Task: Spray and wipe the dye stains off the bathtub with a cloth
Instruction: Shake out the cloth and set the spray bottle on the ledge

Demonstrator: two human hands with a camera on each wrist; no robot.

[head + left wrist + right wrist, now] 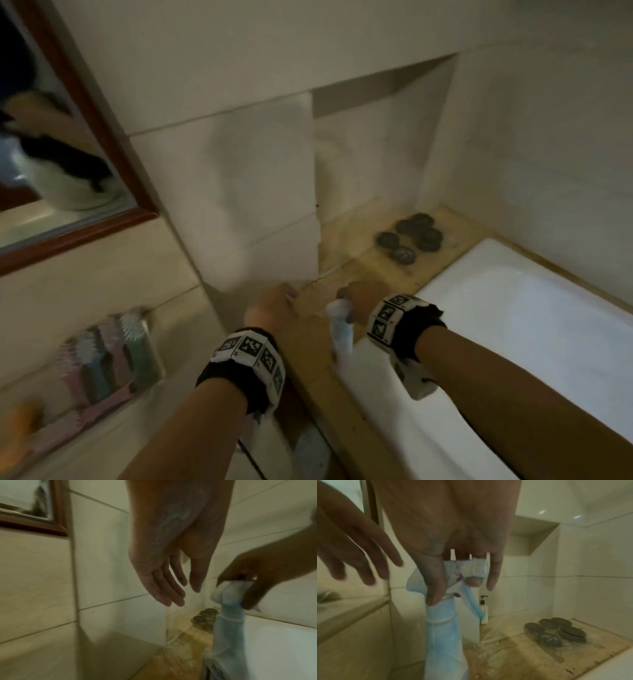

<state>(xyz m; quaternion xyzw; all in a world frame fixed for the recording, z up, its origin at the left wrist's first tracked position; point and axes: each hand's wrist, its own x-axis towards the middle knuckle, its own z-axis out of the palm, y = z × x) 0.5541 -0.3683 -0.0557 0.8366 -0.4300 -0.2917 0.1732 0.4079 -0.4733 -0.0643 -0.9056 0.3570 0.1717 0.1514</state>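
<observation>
Spray bottle (443,632) held at the bathtub (534,329) ledge corner.
We grip its head in our right hand (363,301), finger on the trigger; our left hand (274,308) hangs spread, empty, beside it.

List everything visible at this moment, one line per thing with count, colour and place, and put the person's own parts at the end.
spray bottle: one, pale blue with white trigger head, held upright over the ledge at the tub's corner
bathtub: one, white, at right
ledge: one, yellowish stone with brownish marks, between wall and tub
round stones: about six, dark grey, grouped on the ledge
pump bottle: one, white with dark pump, on the ledge against the wall
mirror: one, brown wooden frame, upper left
striped fabric: one, pastel stripes, lower left
cloth: none seen
left hand: open, empty, beside the bottle
right hand: grips the bottle's trigger head
</observation>
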